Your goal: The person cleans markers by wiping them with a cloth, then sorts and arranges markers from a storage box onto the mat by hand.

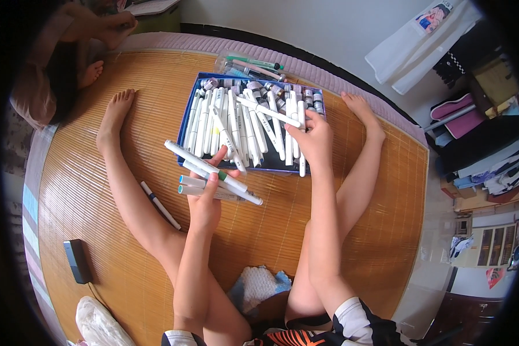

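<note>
My left hand (205, 203) is closed round several white markers (197, 164), some with green or blue ends, fanned out in front of the box. At the right side of the blue box (187, 111), my right hand (317, 138) pinches the end of a white marker (268, 111) lying slantwise over the others. Many white markers (202, 124) fill the box in a loose row, tilted and overlapping. Behind them, darker short cylinders with pale bands (275, 89) show in part. Fingers partly hide the right hand's grip.
A clear case of pens (254, 66) lies behind the box. On the bamboo mat (138, 242) are a loose marker (160, 205), a black device with a cord (77, 261), a plastic bag (101, 323) and a cloth (259, 288). My legs flank the box. Another person's foot (91, 73) shows upper left.
</note>
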Available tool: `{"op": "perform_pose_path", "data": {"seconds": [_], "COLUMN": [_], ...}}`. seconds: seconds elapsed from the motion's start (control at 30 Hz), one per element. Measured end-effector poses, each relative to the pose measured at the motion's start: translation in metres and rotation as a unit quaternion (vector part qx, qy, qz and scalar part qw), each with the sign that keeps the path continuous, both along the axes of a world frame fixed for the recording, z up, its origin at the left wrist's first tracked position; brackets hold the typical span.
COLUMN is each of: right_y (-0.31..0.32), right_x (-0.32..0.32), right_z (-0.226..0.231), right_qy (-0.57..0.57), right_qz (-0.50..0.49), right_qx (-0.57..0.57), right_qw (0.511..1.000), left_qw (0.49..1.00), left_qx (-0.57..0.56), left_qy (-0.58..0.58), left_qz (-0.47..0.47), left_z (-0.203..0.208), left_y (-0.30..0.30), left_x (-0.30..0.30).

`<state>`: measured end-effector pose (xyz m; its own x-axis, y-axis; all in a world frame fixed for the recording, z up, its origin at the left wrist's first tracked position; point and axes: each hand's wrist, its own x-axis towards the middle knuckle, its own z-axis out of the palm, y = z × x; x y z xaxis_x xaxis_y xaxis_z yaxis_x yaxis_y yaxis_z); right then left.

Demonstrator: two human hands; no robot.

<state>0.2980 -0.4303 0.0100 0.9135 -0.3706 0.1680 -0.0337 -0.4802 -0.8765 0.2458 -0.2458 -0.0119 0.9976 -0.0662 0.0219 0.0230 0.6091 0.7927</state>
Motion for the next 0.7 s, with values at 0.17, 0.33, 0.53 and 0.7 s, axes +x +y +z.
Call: {"op": "perform_pose_path", "data": {"seconds": [0.17, 0.33, 0.53, 0.7], "right_y": [0.006, 0.012, 0.046, 0.081], "right_x": [-0.006, -0.014, -0.017, -0.015], "right_z": [0.005, 0.014, 0.035, 0.018], "right_qy": [0.002, -0.014, -0.18, -0.085], "right_qz": [-0.012, -0.052, 0.1, 0.205], "right_qx": [-0.095, -0.233, -0.261, -0.356], "right_qw": [0.995, 0.971, 0.943, 0.908], "left_qw": [1.0, 0.999, 0.999, 0.987], "left_qx": [0.004, -0.034, -0.044, -0.133], "left_qy": [0.017, 0.011, 0.0, 0.038], "left_qz": [-0.021, -0.026, 0.025, 0.085], "left_z": [-0.001, -0.003, 0.0, -0.006], "left_y": [0.001, 0.001, 0.002, 0.015], "left_x": [0.001, 0.003, 0.002, 0.006]}}
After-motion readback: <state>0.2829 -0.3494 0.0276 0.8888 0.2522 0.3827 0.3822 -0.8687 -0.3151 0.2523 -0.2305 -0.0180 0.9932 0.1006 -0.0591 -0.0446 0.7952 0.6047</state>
